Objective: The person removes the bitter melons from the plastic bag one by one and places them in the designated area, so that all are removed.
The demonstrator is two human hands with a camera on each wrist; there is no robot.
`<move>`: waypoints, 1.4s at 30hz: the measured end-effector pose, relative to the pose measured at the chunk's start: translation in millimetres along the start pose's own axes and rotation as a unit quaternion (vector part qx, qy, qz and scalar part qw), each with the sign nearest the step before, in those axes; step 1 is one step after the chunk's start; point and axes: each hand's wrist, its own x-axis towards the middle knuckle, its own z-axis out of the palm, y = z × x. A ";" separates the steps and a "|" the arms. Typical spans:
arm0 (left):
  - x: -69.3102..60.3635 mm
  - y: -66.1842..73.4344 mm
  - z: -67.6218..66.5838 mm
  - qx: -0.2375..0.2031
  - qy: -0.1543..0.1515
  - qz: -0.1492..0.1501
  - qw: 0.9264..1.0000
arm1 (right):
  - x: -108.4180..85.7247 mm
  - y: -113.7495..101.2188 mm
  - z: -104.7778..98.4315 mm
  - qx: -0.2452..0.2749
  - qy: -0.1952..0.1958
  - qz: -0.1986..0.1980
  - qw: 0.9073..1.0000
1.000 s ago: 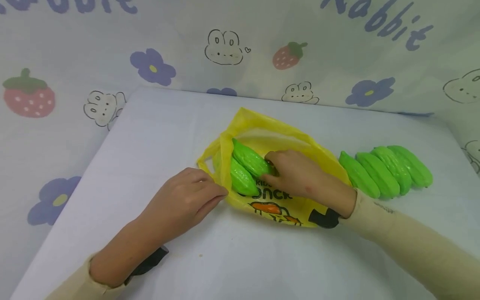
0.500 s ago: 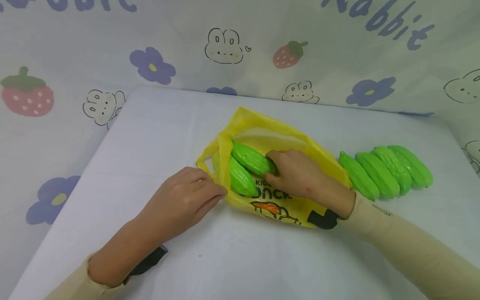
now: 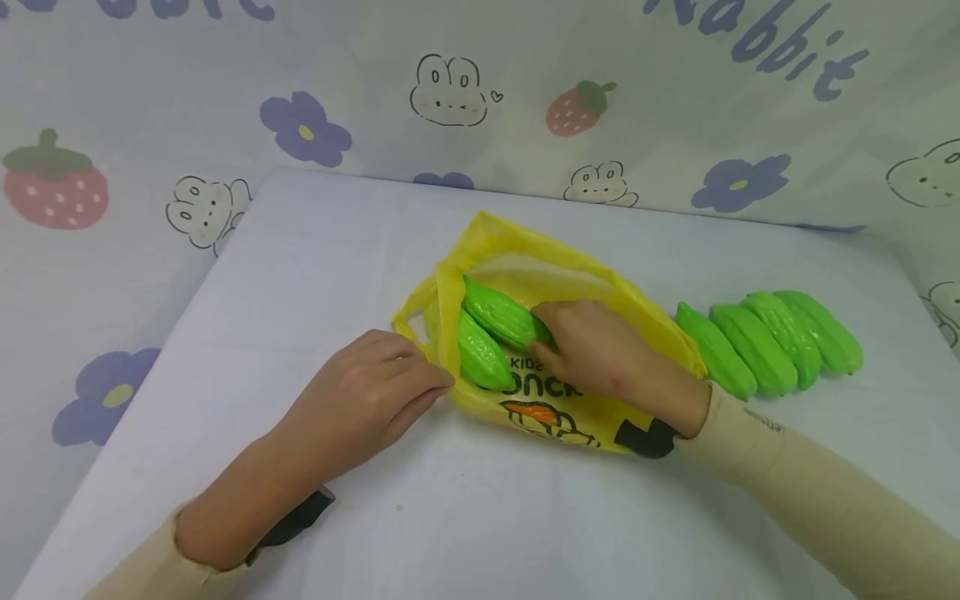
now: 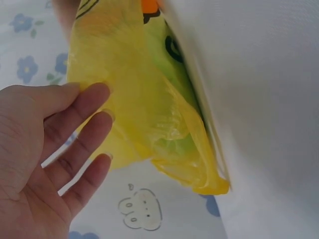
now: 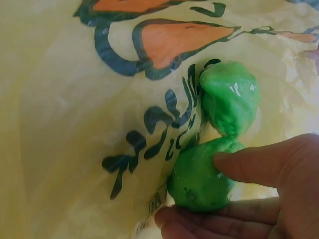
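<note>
A yellow plastic bag (image 3: 555, 429) with dark lettering and orange pictures lies on its side, mouth spread. Inside rest two bright green, ridged gourds with pointed ends, like bitter melons: an upper gourd (image 3: 498, 315) and a lower gourd (image 3: 480, 354). My left hand (image 3: 375, 387) pinches the bag's near left rim between thumb and forefinger; in the left wrist view its other fingers are spread. Reaching into the mouth, my right hand (image 3: 592, 342) grips the right end of the upper gourd. The right wrist view shows thumb and fingers around that gourd (image 5: 199, 174), the other gourd (image 5: 232, 97) touching it.
Right of the bag, several more green gourds (image 3: 757, 350) lie side by side on the white tabletop (image 3: 480, 533). A patterned cloth (image 3: 510, 50) with rabbits, flowers and strawberries stands behind and to the left of the table.
Very little differs. The right thumb and the held gourd have shifted slightly to the right inside the bag; the left hand keeps its place at the rim.
</note>
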 end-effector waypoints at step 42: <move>0.5 -0.6 -2.1 -0.002 -0.003 -0.008 1.000 | -84.2 11.9 -45.1 0.016 0.056 0.035 0.998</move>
